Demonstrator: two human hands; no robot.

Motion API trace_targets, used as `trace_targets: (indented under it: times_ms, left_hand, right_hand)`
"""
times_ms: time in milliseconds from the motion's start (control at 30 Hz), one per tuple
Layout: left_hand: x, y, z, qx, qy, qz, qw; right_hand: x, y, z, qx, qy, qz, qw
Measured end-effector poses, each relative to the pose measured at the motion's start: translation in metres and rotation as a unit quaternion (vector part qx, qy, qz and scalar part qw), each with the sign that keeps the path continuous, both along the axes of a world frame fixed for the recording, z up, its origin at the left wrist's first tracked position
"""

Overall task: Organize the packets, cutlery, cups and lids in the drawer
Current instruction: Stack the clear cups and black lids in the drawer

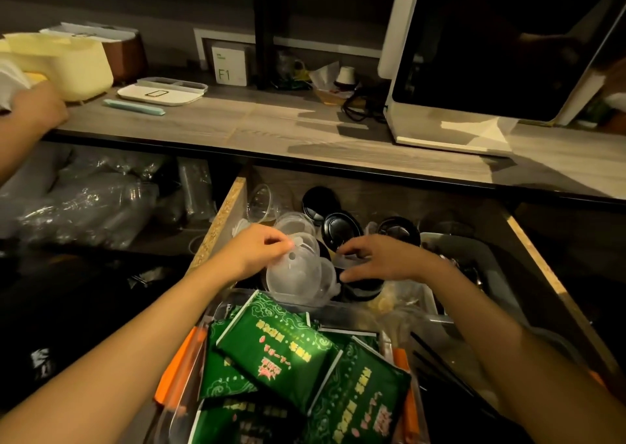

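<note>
So the left hand [261,247] is pinching the rim of a clear domed lid [294,274] sitting on top of a stack of clear lids in the middle of the open drawer [220,220]. The right hand [382,257] is just beside it, fingers curled round a black cup [362,287], thumb along its side. The lids are see-through plastic with a small hole on top. Behind them sit more black lids [342,230], and nearer the camera a clear tray [216,311] holds a pile of green packets [288,348].
</note>
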State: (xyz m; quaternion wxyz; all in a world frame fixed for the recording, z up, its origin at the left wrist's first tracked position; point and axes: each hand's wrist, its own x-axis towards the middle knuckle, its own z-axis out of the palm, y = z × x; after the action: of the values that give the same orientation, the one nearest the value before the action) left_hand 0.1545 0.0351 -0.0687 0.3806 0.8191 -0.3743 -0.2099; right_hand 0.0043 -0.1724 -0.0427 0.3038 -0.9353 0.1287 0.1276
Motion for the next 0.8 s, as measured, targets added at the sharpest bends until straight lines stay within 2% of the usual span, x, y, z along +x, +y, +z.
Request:
trace_targets:
  times_ms: [100,200,333,567,667,800]
  left_hand:
    - [0.001,0.003,-0.002,-0.032,0.001,0.049,0.998]
    - [0.001,0.004,0.001,-0.129,0.03,0.117,0.984]
    - [-0.003,0.006,0.013,-0.219,0.055,0.165,0.96]
    - [-0.001,0.011,0.023,-0.253,0.111,0.204,0.939]
    - [-0.007,0.013,0.032,-0.277,0.172,0.225,0.918]
    - [-0.017,0.012,0.043,-0.289,0.22,0.242,0.9]
  right_hand:
    - [0.0,-0.003,-0.011,-0.041,-0.047,0.012,0.998]
    - [-0.001,-0.005,-0.009,-0.054,-0.096,-0.001,0.994]
    - [-0.001,-0.004,-0.004,-0.036,-0.193,-0.076,0.978]
    - [-0.002,0.002,0.005,-0.029,-0.325,-0.175,0.929]
    - [-0.003,0.003,0.014,0.008,-0.371,-0.228,0.9]
    - [-0.008,0.009,0.018,0.119,-0.385,-0.299,0.865]
